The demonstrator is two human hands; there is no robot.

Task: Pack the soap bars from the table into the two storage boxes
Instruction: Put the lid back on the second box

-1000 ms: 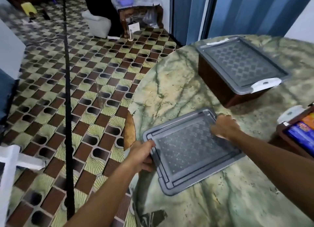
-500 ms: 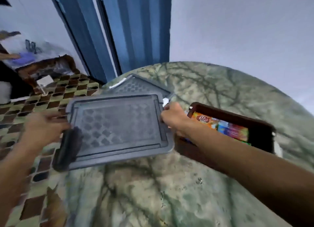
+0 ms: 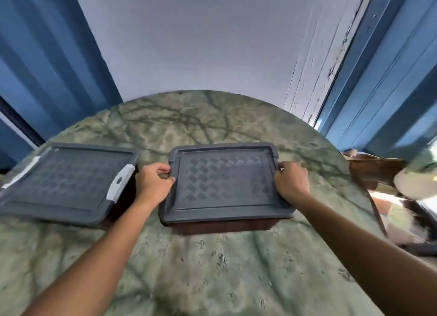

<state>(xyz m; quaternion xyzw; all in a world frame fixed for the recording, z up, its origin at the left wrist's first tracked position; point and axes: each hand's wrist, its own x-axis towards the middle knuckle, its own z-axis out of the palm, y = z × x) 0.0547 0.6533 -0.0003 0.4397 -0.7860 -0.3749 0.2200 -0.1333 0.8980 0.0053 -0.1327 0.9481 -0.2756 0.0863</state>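
The grey lid (image 3: pixel 225 185), which half a second ago is carried in the air over the open box with soap bars inside, now sits on the brown storage box (image 3: pixel 222 226) at the middle of the table (image 3: pixel 212 268). The left hand (image 3: pixel 155 183) and the right hand (image 3: pixel 292 182) each grip one short edge, fingers curled. The second box (image 3: pixel 63 183), at the left, is also closed with white latches. No soap bars are visible, so I judge the packing is almost finished.
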